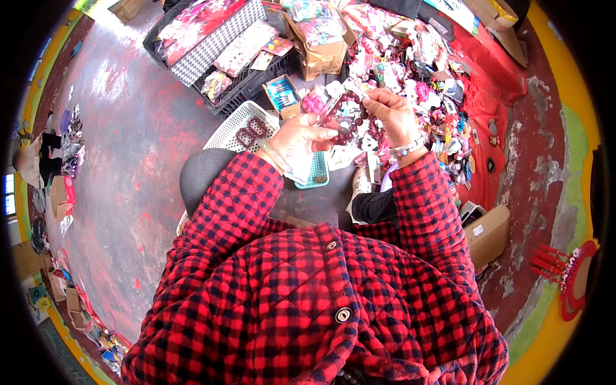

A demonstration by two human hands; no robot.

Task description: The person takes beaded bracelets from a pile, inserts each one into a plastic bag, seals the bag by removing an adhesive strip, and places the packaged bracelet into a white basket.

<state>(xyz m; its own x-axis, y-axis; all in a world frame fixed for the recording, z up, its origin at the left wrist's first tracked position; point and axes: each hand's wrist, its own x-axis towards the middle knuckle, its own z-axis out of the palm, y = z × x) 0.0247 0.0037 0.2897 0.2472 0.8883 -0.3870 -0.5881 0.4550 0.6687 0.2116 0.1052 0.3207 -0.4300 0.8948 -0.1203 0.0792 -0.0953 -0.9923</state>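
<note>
A loop of dark red round beads (344, 131), a beaded bracelet, is held up in front of me between both hands. My left hand (296, 140) pinches its left side, thumb pointing right. My right hand (394, 119) grips the upper right side between thumb and fingertips. Shiny clear plastic (332, 104) shows around the beads; whether they lie inside it I cannot tell. Left of my left hand, a white perforated basket (221, 138) holds several similar dark red bracelets (253, 133). Below the hands is a small teal basket (313, 174).
A small carton with blue contents (282, 95) stands beyond my left hand. Farther off are black crates (256, 80) and a larger cardboard box (321, 61). A heap of mixed trinkets (420, 70) spreads over red cloth (484, 83). Another carton (489, 237) sits near my right elbow.
</note>
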